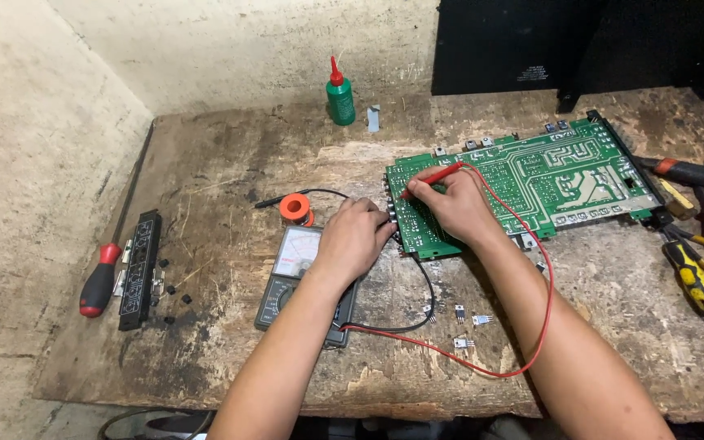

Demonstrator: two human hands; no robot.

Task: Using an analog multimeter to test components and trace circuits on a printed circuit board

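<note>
Head view. We see a green circuit board lying flat, solder side up, on a worn wooden bench; every place below is given relative to this board. Our right hand rests on the board's near-left corner, closed in a pen grip round a red test probe. The probe is a slim, stiff, light rod, best held at mid-barrel as here, behind the bare tip. Its long axis runs from upper right to lower left, tip down on the solder traces, tail toward the board's centre. Its red lead is limp and loops off the tail, in front of the board, back to the meter. Our left hand sits at the board's left edge, fingers curled; we judge it pinches a black probe against that edge, though the tip is hidden. Beneath this hand, left of the board, lies an analog multimeter. The board itself we judge rigid, light and fragile, to be lifted by its edges; its long axis runs from near left to far right. Left of the board: a solder spool, a black button strip and a red-handled screwdriver. Behind it: a green bottle. In front: loose transistors. Right of it: a yellow-handled tool.
</note>
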